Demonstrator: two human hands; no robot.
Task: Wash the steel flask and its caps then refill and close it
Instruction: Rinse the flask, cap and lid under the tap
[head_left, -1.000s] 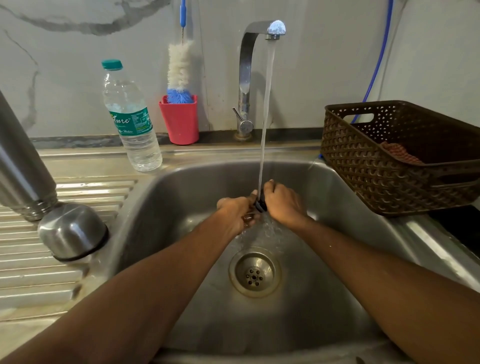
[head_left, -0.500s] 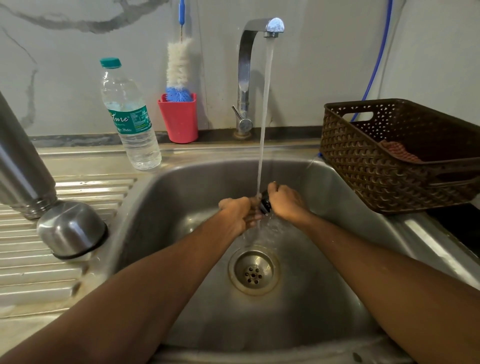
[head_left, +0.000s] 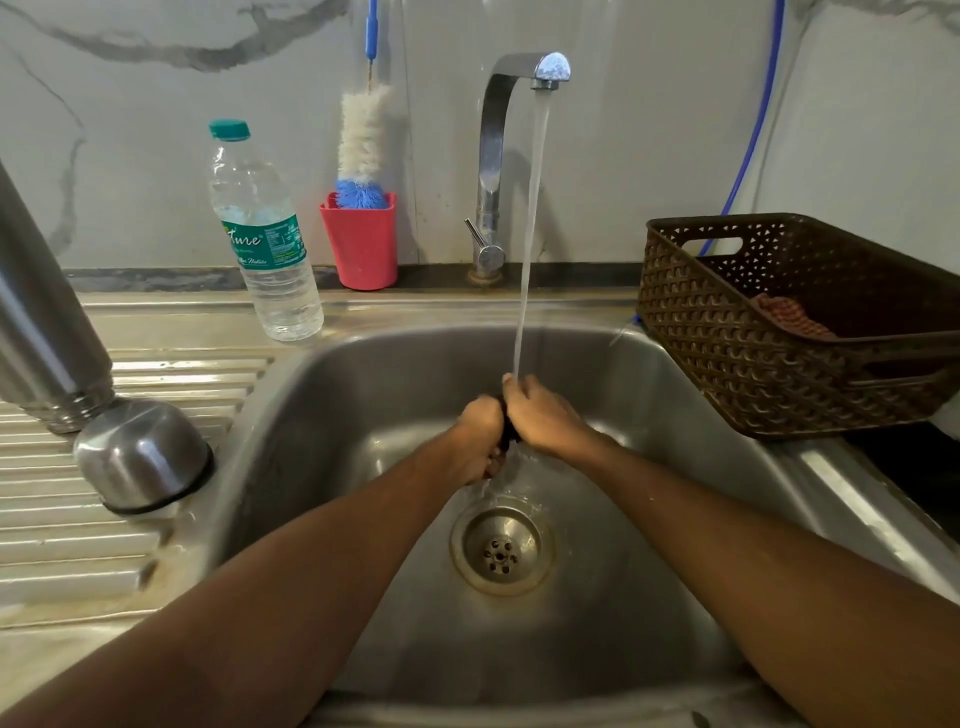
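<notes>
Left hand (head_left: 480, 440) and right hand (head_left: 543, 415) both clasp the dark cap (head_left: 508, 437) between them; water stream (head_left: 525, 291) strikes atop this closed grip.

I see the flask (head_left: 47, 312) and steel cap (head_left: 143, 457) at frame left, the basket (head_left: 779, 364) at right, the sink (head_left: 363, 395) between, and the bottle (head_left: 265, 249) behind at upper left.

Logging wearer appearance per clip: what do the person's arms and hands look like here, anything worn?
The left forearm and right forearm are bare to the frame edge: no sleeves, watch or bracelet. The left hand and right hand wear no gloves. Rings cannot be judged: the hands partly hide each other.
</notes>
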